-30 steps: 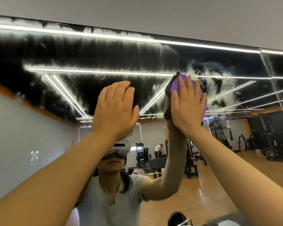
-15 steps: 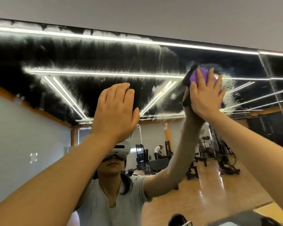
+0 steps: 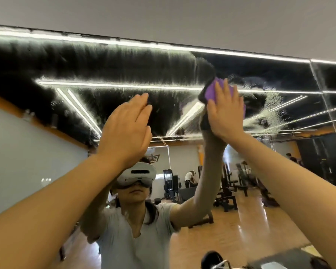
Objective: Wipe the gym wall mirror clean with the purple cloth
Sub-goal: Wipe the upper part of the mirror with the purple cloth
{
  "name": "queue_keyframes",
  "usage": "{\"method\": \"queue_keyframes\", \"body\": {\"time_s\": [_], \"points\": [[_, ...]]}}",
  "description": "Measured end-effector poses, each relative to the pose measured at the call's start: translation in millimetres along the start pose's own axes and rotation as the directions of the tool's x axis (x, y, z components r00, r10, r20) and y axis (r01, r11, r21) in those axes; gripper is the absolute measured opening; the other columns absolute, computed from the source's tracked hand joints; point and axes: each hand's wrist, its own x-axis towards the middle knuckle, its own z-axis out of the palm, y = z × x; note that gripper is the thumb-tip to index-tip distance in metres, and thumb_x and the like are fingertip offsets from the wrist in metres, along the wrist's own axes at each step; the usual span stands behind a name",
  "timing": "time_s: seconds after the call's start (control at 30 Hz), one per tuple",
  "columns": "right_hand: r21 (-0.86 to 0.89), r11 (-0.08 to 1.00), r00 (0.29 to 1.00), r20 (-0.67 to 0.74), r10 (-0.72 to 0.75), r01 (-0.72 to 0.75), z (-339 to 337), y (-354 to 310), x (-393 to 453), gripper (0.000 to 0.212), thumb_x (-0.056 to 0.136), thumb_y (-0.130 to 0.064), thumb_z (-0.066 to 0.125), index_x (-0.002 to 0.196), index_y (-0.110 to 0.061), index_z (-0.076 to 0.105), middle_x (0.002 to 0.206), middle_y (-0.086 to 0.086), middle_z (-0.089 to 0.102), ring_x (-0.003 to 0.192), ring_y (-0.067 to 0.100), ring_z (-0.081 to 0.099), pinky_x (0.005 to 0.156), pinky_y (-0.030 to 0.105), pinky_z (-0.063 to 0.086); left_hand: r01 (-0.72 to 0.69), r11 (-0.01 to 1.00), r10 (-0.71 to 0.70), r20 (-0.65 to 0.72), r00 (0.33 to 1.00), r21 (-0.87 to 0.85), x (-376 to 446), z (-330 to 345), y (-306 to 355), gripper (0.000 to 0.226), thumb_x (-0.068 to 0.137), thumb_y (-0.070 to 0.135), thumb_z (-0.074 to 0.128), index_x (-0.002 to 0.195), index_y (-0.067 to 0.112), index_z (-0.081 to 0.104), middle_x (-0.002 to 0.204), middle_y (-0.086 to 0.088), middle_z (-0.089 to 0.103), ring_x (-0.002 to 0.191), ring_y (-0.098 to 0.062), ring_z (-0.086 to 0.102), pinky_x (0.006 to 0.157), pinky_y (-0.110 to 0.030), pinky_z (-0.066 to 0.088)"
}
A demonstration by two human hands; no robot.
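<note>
Head view, looking up at a gym wall mirror (image 3: 109, 74) whose upper band is streaked with wet cleaning film. The right hand (image 3: 226, 115) lies flat with its fingers straight and together, pressing the purple cloth (image 3: 211, 92) against the glass just to the right of the mirror's centre, near its top edge; the cloth shows above and to the left of the fingers, and a sliver of it shows at the hand's right side. To the right of the cloth the glass carries a patch of speckled droplets (image 3: 273, 109). The left hand (image 3: 124, 133) is raised to the left of the cloth and lower, well apart from it, fingers straight and held together, holding nothing; whether its palm touches the glass cannot be told. Below the cloth, the mirror reflects the person in a white headset (image 3: 138, 174) and grey T-shirt (image 3: 136, 243), a wooden floor (image 3: 241, 226), and gym machines (image 3: 227, 189) at a distance. Above the mirror runs a plain grey wall (image 3: 163, 14).
</note>
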Motion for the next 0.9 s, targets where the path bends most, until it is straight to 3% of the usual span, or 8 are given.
{"method": "queue_keyframes", "body": {"time_s": [0.07, 0.13, 0.3, 0.4, 0.47, 0.6, 0.7, 0.9], "points": [[0.005, 0.997, 0.997, -0.011, 0.078, -0.078, 0, -2, 4, 0.062, 0.104, -0.037, 0.022, 0.161, -0.018, 0.01, 0.169, 0.006, 0.003, 0.155, 0.028, -0.002, 0.124, 0.046, -0.001, 0.072, 0.997, -0.071, -0.025, 0.997, 0.003, -7, 1, -4, 0.058, 0.096, 0.029, 0.032, 0.143, -0.002, 0.045, 0.153, -0.019, 0.04, 0.143, -0.032, 0.036, 0.118, -0.048, 0.027], [0.029, 0.998, 0.998, -0.032, 0.053, -0.052, 4, -15, -4, 0.064, 0.101, -0.039, 0.02, 0.161, -0.016, 0.012, 0.168, 0.006, 0.005, 0.154, 0.028, -0.001, 0.124, 0.044, -0.003, 0.086, 0.996, -0.088, -0.051, 0.995, -0.031, -10, 3, -4, 0.058, 0.097, 0.028, 0.032, 0.146, -0.001, 0.042, 0.155, -0.019, 0.037, 0.144, -0.03, 0.033, 0.119, -0.045, 0.025], [0.045, 0.961, 0.962, -0.008, -0.272, 0.272, 23, -54, -61, 0.065, 0.101, -0.042, 0.023, 0.159, -0.014, 0.02, 0.167, 0.008, 0.012, 0.154, 0.027, 0.002, 0.122, 0.036, -0.009, 0.123, 0.984, -0.136, -0.1, 0.986, -0.131, -9, 0, -2, 0.059, 0.097, 0.031, 0.03, 0.145, -0.002, 0.043, 0.156, -0.019, 0.036, 0.146, -0.03, 0.029, 0.118, -0.044, 0.021], [0.046, 0.916, 0.915, 0.051, -0.401, 0.399, 23, -41, -81, 0.063, 0.101, -0.041, 0.025, 0.158, -0.015, 0.021, 0.167, 0.007, 0.013, 0.154, 0.026, 0.002, 0.124, 0.037, -0.005, 0.121, 0.986, -0.133, -0.105, 0.986, -0.115, -11, -1, -1, 0.06, 0.096, 0.031, 0.03, 0.143, -0.003, 0.045, 0.153, -0.02, 0.04, 0.144, -0.033, 0.033, 0.119, -0.046, 0.021], [0.017, 0.932, 0.931, 0.056, -0.361, 0.361, 16, -20, -71, 0.064, 0.101, -0.043, 0.023, 0.159, -0.016, 0.02, 0.167, 0.006, 0.013, 0.154, 0.026, 0.002, 0.123, 0.04, -0.005, 0.095, 0.993, -0.101, -0.086, 0.991, -0.067, -10, 2, -3, 0.06, 0.096, 0.031, 0.03, 0.143, -0.003, 0.046, 0.152, -0.02, 0.042, 0.143, -0.033, 0.035, 0.119, -0.047, 0.022], [-0.013, 0.997, 0.997, 0.026, -0.078, 0.079, 5, -8, -21, 0.068, 0.098, -0.044, 0.017, 0.161, -0.017, 0.011, 0.168, 0.005, 0.004, 0.154, 0.028, -0.003, 0.122, 0.044, -0.004, 0.088, 0.996, -0.087, -0.045, 0.995, 0.015, -10, 6, -3, 0.062, 0.096, 0.034, 0.029, 0.145, -0.001, 0.044, 0.152, -0.019, 0.042, 0.144, -0.032, 0.035, 0.12, -0.047, 0.024], [0.004, 0.999, 0.999, -0.007, -0.043, 0.043, 11, -35, 0, 0.069, 0.097, -0.044, 0.015, 0.161, -0.018, 0.009, 0.169, 0.005, 0.002, 0.154, 0.028, -0.005, 0.123, 0.043, -0.003, 0.082, 0.996, -0.08, -0.05, 0.996, 0.021, -9, 7, -5, 0.062, 0.096, 0.033, 0.029, 0.145, -0.002, 0.045, 0.152, -0.019, 0.043, 0.143, -0.033, 0.036, 0.12, -0.047, 0.025], [0.025, 0.914, 0.914, 0.006, -0.405, 0.405, 23, -55, -50, 0.063, 0.102, -0.042, 0.022, 0.158, -0.015, 0.021, 0.166, 0.008, 0.015, 0.154, 0.03, 0.005, 0.122, 0.04, -0.003, 0.075, 0.997, -0.074, -0.05, 0.996, 0.004, -10, 7, -6, 0.062, 0.096, 0.033, 0.029, 0.144, -0.002, 0.047, 0.151, -0.019, 0.043, 0.143, -0.032, 0.036, 0.119, -0.047, 0.026]]}}
